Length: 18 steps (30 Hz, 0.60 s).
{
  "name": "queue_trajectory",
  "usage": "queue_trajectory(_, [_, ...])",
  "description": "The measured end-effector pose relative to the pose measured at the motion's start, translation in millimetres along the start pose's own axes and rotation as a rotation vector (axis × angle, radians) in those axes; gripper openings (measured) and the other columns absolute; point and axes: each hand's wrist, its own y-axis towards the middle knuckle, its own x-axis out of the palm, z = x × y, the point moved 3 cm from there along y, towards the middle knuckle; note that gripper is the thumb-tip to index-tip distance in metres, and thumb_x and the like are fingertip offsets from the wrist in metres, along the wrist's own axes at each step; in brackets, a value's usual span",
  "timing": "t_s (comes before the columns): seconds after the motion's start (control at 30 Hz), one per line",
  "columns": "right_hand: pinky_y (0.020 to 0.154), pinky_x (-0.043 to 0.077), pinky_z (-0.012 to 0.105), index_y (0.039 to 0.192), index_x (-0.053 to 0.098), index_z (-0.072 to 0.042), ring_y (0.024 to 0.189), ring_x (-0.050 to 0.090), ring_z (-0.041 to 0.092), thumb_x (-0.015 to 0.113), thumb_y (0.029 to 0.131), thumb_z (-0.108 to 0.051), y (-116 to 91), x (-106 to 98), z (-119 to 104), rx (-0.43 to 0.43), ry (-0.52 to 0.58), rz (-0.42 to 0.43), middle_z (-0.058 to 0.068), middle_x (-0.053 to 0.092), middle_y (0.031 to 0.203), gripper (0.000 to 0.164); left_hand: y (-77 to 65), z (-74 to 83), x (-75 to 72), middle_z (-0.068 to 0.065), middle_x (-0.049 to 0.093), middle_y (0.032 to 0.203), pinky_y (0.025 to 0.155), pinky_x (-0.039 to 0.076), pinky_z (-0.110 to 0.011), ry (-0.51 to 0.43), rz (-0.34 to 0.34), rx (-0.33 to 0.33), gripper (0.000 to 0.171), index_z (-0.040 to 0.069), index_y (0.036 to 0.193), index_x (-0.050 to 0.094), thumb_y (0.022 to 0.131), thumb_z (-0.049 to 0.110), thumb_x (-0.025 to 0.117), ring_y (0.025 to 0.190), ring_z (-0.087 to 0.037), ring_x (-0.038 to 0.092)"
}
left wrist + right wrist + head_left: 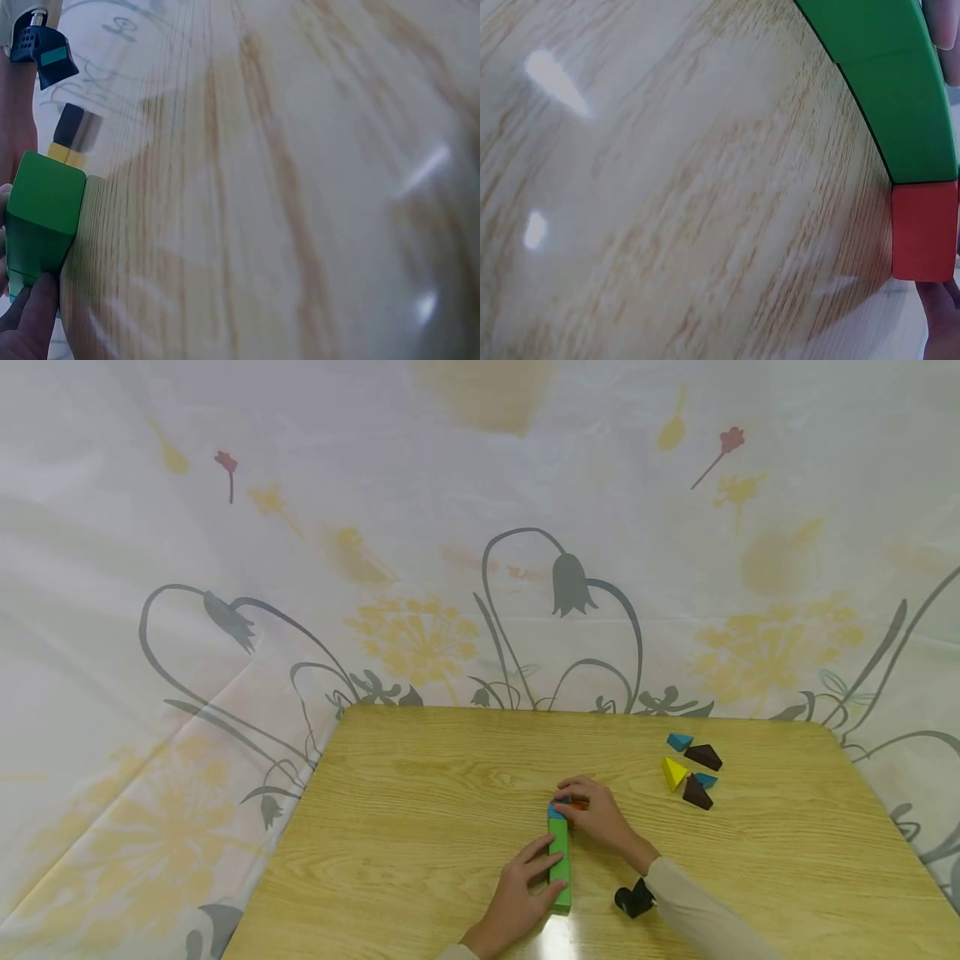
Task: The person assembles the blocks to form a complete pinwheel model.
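Observation:
A row of green blocks (560, 868) lies lengthwise on the table, its long side plain in the right wrist view. My left hand (521, 893) rests on it from the left, fingers spread over the top and thumb near its close end. At the far end sits a small blue block (555, 811), which my right hand (596, 814) pinches between thumb and forefinger. A red block (925, 231) adjoins the far end of the green ones; in the head view the right fingers mostly hide it.
On the table's (420, 793) right side lie a yellow triangular block (674, 773), two dark brown blocks (704, 757) and two blue ones (680, 742). A black camera (636, 898) sticks out by the right wrist. Behind the far edge hangs a flower-patterned cloth (480, 635).

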Motion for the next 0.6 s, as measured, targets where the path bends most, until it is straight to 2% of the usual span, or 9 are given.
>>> queue_trajectory(0.37, [0.082, 0.056, 0.038, 0.099, 0.071, 0.000, 0.098, 0.062, 0.032, 0.071, 0.085, -0.008, 1, -1, 3, -0.009, 0.012, -0.027, 0.020, 0.060, 0.113, 0.016, -1.0, -2.1, 0.7, -0.019, 0.045, 0.138, 0.090, 0.049, -0.021, 0.011, -0.008, -0.027, 0.037, -0.006, 0.121, 0.061, 0.091, 0.015, 0.064, 0.123, -0.034, 0.048])
queue_trajectory(0.53, [0.082, 0.056, 0.037, 0.098, 0.072, -0.002, 0.098, 0.063, 0.033, 0.071, 0.085, -0.008, 1, -1, 1, -0.013, 0.014, -0.022, 0.019, 0.061, 0.112, 0.015, 0.5, 4.6, -1.5, -0.022, 0.046, 0.136, 0.088, 0.050, -0.022, 0.021, 0.002, -0.002, 0.036, -0.009, 0.118, 0.061, 0.089, 0.011, 0.066, 0.121, -0.037, 0.049])
queue_trajectory(0.6, [0.081, 0.056, 0.037, 0.098, 0.072, -0.001, 0.097, 0.063, 0.033, 0.071, 0.085, -0.007, 0, -1, 1, -0.015, 0.015, -0.021, 0.020, 0.061, 0.112, 0.015, 2.4, 12.2, -3.8, -0.025, 0.046, 0.134, 0.088, 0.052, -0.024, 0.018, 0.005, 0.004, 0.035, -0.011, 0.117, 0.061, 0.088, 0.006, 0.067, 0.119, -0.041, 0.050])
